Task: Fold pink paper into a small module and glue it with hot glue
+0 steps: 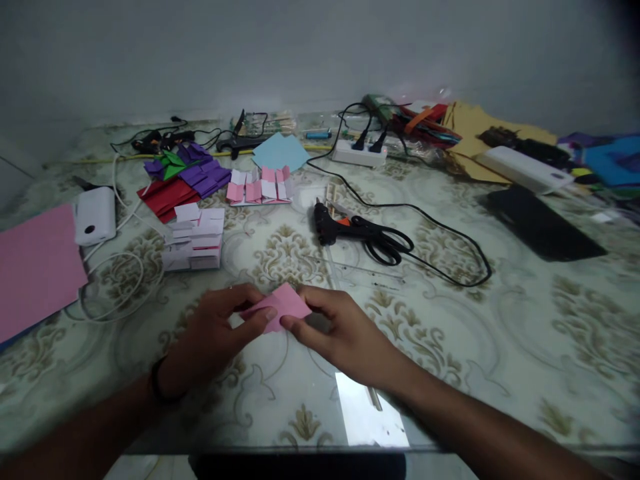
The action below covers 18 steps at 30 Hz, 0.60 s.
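Note:
A small piece of pink paper (289, 303), partly folded, is held just above the table's near middle. My left hand (220, 327) pinches its left side, thumb on top and fingers behind. On the right side my right hand (340, 327) grips it the same way, the two thumbs close together near the lower edge. The undersides of the paper and several fingertips are hidden. Beyond the hands lie a black glue gun (327, 227) and black-handled scissors (387, 247), with a clear ruler (370, 275) nearer me.
Folded white-and-pink paper pieces (200, 233) are stacked at left, near red folded paper (173, 198). Pink sheets (37, 267) and a white power bank (95, 217) lie farther left. A power strip (360, 153) stands behind; a dark phone (543, 223) lies right.

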Tool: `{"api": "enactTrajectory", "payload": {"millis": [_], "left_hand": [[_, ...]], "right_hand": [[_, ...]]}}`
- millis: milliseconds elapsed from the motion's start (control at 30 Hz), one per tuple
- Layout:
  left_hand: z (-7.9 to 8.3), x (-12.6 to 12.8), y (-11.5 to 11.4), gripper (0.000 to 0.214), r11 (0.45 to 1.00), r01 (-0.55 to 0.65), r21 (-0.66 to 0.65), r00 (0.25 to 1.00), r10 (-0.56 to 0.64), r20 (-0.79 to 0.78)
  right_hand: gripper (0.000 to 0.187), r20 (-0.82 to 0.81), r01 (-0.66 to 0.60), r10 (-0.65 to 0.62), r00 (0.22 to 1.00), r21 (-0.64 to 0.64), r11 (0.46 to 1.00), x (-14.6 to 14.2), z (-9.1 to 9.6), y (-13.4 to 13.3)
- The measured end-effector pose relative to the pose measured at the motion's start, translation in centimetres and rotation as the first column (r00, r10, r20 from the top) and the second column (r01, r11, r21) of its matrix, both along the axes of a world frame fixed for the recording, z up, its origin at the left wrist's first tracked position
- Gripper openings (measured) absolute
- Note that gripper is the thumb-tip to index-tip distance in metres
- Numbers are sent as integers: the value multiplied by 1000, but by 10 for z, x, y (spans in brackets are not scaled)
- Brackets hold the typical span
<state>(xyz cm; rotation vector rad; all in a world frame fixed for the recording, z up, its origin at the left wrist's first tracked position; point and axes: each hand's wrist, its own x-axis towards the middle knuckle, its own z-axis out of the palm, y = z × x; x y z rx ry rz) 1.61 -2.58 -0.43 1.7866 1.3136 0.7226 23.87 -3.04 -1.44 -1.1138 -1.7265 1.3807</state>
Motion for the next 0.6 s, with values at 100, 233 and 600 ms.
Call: {"api": "enactTrajectory", "payload": {"millis": [100,233,600], "left_hand": [[1,0,0,23,999,10,39,1000,-9,-7],[-2,1,-1,16,984,66,163,997,-70,20],[3,4,-5,16,963,95,251,988,-121,90]], "right_hand": [[16,33,-48,45,998,80,996,-1,1,0],[15,13,46,-50,999,203,978,1,-1,0],[13,-98,56,-23,995,342,938,6,-3,2]]}}
